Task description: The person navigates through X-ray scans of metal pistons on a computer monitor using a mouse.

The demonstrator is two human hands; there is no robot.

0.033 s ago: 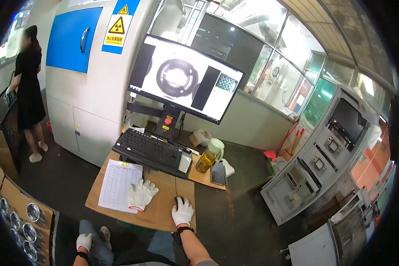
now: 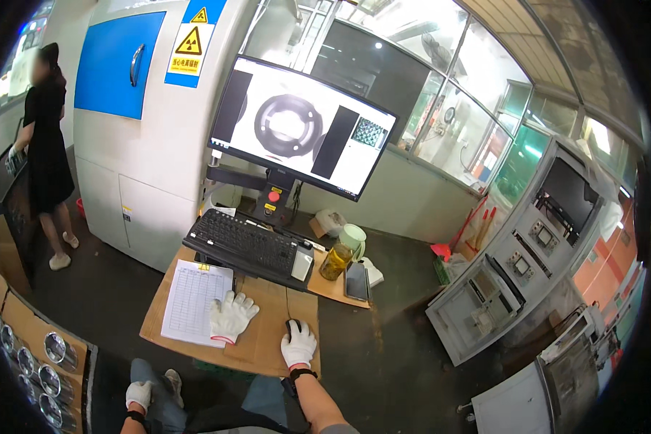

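My right hand (image 2: pixel 298 345), in a white knit glove with a dark band at the wrist, rests over a black computer mouse (image 2: pixel 293 326) on the cardboard-topped desk (image 2: pixel 267 362). Its fingers curve round the mouse. My left hand (image 2: pixel 139 394), also gloved, lies on my left thigh with its fingers curled in and nothing visible in it. A spare white glove (image 2: pixel 233 317) lies partly over a printed form sheet (image 2: pixel 193 304) held by a yellow clip. Beyond them is a black keyboard (image 2: pixel 246 246). On the monitor (image 2: pixel 300 130), a grey ring-shaped image shows.
A jar of yellowish liquid (image 2: pixel 335 262), a pale green mug (image 2: pixel 352 237) and a phone (image 2: pixel 356 281) stand by the keyboard. Several shiny metal cylinders (image 2: pixel 59 350) sit at lower left. A large cabinet (image 2: pixel 152 145) stands behind; a person (image 2: pixel 47 152) in black is at far left.
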